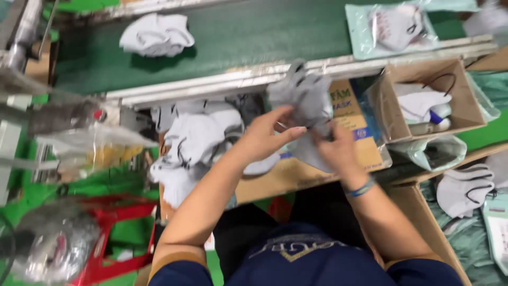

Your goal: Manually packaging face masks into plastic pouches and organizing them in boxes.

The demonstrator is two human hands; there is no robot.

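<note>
Hands meet over a cardboard box that lies across the person's lap, and between them is a small stack of grey face masks, held above the box's right half. The left hand is closed on the stack's lower left edge, thumb stretched along the front. The right hand pinches the lower right side, fingers wrapped behind the fabric, a blue-green wristband just below it. Both grips are clamped on the stack, though motion blur hides how many masks it holds.

Left of the stack, inside the same box, lies a loose heap of white and grey masks with black ear loops. Beyond the box runs a green conveyor belt, carrying a bundle of white masks and, further right, a sealed pouch of masks. To the right of the box stands a smaller open carton with a few masks in it.

Squaring the stack well seems to call for keeping the edges flush, with the thumbs pressing the front while the fingers support the back, and the ear loops tucked flat so none snag.
</note>
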